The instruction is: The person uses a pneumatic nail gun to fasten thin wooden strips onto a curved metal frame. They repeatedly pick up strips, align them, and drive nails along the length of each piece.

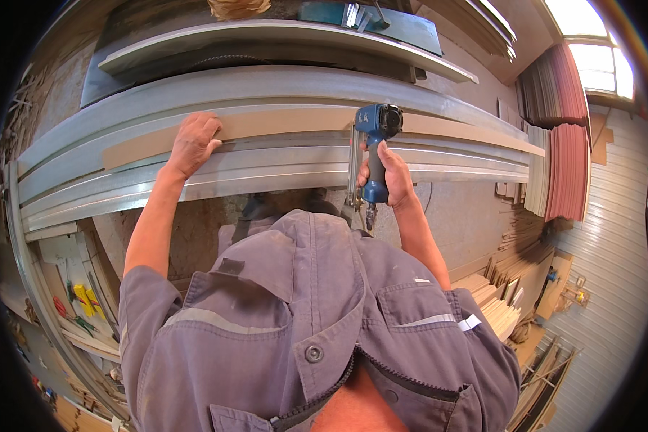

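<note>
A long, thin brown strip (286, 123), apparently fibreboard, lies across the metal rails (281, 156) in front of me. My left hand (195, 141) holds the strip near its left end, fingers curled over it and thumb by the near edge. In my right hand (391, 173) is the grip of a blue pneumatic nailer (377, 120). Its head is over the strip, right of the middle, and the magazine points back toward me. From this angle I cannot tell whether the nose touches the strip. An air fitting (371, 216) hangs from the handle's lower end.
Beyond the rails lies a long pale bar (281, 29), with a teal metal part (410, 29) behind it. Stacked reddish panels (567, 167) stand at the right. Red and green-handled hand tools (59, 306) and yellow items (83, 300) lie on a lower left shelf. Wood strips (497, 308) are piled lower right.
</note>
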Demonstrator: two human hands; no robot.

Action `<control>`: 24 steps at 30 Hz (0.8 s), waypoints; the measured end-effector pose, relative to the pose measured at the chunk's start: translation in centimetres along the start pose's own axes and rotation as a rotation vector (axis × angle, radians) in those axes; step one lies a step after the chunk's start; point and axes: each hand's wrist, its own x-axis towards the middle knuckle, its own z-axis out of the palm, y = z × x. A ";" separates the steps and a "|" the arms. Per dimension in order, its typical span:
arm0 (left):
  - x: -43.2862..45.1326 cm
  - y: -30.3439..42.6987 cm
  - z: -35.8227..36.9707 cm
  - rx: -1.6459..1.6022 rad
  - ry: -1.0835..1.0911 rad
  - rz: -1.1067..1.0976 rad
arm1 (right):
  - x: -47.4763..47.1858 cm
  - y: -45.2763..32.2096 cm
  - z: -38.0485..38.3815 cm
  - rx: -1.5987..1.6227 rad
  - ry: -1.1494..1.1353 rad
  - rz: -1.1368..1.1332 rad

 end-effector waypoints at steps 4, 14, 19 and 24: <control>1.0 0.8 0.4 -0.018 -0.052 -0.018 | 1.9 -0.4 0.7 -0.024 -0.016 -0.042; -3.5 -3.1 -2.6 0.025 -0.019 -0.082 | -0.5 0.9 1.3 0.005 -0.044 0.017; -5.6 -4.8 -4.7 0.087 -0.030 -0.166 | -0.7 0.6 2.6 -0.030 -0.062 0.025; -5.4 -4.9 -4.4 0.108 -0.031 -0.139 | 1.6 0.5 4.4 -0.030 -0.098 0.006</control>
